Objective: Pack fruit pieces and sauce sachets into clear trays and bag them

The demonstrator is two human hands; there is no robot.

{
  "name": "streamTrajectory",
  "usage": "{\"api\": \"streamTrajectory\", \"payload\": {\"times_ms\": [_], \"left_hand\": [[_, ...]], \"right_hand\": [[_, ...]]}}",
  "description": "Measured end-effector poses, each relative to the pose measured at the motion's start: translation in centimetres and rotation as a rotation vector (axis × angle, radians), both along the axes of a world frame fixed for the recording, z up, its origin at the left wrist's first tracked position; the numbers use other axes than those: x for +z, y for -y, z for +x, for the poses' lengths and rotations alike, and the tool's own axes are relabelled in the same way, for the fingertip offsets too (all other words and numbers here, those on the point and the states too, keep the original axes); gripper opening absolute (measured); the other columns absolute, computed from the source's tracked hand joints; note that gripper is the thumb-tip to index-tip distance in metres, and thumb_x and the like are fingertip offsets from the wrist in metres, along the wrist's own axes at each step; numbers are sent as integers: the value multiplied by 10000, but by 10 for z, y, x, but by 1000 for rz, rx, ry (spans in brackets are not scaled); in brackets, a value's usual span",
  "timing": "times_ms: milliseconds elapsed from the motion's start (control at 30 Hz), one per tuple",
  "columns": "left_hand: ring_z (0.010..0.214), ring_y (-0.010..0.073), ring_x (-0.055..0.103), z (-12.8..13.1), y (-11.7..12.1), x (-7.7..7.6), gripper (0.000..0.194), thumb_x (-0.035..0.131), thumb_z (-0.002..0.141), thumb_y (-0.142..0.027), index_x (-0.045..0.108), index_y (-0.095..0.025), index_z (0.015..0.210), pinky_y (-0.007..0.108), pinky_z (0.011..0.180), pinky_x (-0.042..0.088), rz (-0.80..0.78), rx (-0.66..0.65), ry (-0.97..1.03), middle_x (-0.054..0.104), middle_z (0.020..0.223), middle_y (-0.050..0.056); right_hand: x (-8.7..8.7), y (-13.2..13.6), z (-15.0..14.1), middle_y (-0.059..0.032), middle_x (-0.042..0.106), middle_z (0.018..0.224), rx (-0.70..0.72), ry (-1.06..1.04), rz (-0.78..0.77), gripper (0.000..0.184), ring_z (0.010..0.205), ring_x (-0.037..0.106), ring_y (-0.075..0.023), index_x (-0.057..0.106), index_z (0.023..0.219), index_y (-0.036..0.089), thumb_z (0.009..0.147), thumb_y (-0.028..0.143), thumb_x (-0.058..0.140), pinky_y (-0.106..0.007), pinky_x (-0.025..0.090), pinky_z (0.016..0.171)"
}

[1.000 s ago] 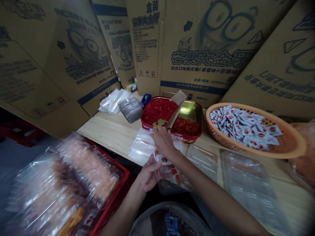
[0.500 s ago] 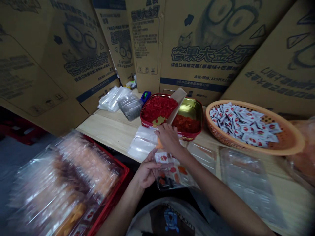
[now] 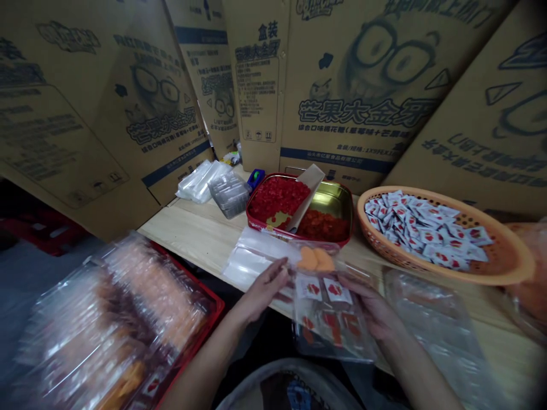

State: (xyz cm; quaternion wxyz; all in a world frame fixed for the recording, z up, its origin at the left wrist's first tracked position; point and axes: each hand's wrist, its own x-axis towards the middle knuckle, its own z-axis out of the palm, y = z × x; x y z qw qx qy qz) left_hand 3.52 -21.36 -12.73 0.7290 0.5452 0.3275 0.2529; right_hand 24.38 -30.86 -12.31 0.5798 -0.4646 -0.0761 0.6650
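Between my hands is a clear plastic tray (image 3: 327,304) with several compartments, tilted toward me. Its top section holds orange round pieces (image 3: 316,259). Below them lie two white sachets (image 3: 323,288) with red prints, then small red-orange pieces (image 3: 331,326). My left hand (image 3: 265,287) closes on the tray's upper left edge, thumb uppermost. My right hand (image 3: 371,304) grips the right edge, its fingers partly hidden by the tray. Just beyond it, a red-rimmed tin (image 3: 299,234) holds red bits and orange-red bits on two sides of a cardboard divider (image 3: 308,193).
An orange basket (image 3: 508,253) of sachets stands right, near empty clear trays (image 3: 436,324). Flat clear bags (image 3: 252,253) lie before the tin. More plastic packaging (image 3: 228,193) sits behind left. A red crate (image 3: 211,313) of filled packs stands lower left. Cardboard boxes (image 3: 342,125) wall the back.
My right hand has moved from the tray's top, by the tin, to its right edge. The tray has shifted right and turned more face-on, with its orange pieces now plainly visible.
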Motion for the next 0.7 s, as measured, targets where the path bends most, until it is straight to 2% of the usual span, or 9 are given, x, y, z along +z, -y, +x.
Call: {"api": "streamTrajectory", "payload": {"times_ms": [67,100,133,200,300,367,500,700], "left_hand": [[1181,296,435,7,-23,-9,377,636,720,-333,606,-233,1083,478,1002,297,382,138,-144,541,1203,113],[1266,290,332,11,-36,-15,332,687,669,-279,645,-240,996,461,1059,196,479,174,-173,529,1232,100],[1314,282,250,14,-46,-21,305,725,619,-231,666,-249,918,453,1082,117,529,186,-188,534,1236,87],[1333,272,215,18,-62,-36,260,751,566,-176,674,-262,799,461,1085,33,550,177,-196,584,1177,68],[1253,269,369,19,-67,-52,149,733,595,-201,671,-263,716,465,1081,60,590,170,-220,657,1035,55],[1186,265,446,16,-63,-57,87,710,633,-241,678,-257,712,454,1078,106,624,192,-241,670,998,60],[1106,255,504,11,-49,-47,81,654,697,-300,685,-240,741,424,1060,192,692,285,-274,668,978,78],[981,219,549,20,-20,-5,159,562,774,-352,663,-253,848,338,944,347,757,472,-292,637,1017,59]], "right_hand": [[0,6,11,-24,706,726,-115,-31,-25,171,657,666,-193,677,781,170,617,125,696,-298,550,623],[0,9,16,-24,707,729,-162,-44,-32,177,662,668,-201,677,770,170,604,112,696,-308,555,626],[0,11,20,-23,708,729,-204,-54,-36,179,665,669,-208,677,753,173,590,102,697,-318,560,629],[-1,16,26,-20,707,720,-262,-60,-28,168,660,670,-217,678,733,179,584,102,695,-335,567,640],[-4,23,33,-26,707,716,-290,-51,15,157,659,671,-225,682,751,180,605,122,687,-367,567,679],[-7,27,37,-28,707,721,-306,-55,23,154,664,671,-226,681,761,182,617,128,683,-382,563,699],[-10,31,42,-15,708,732,-407,-98,-7,152,635,667,-211,671,770,195,630,138,674,-367,573,642],[-7,30,29,34,705,730,-523,-61,125,195,623,658,-168,660,760,226,602,122,709,-297,578,604]]}}
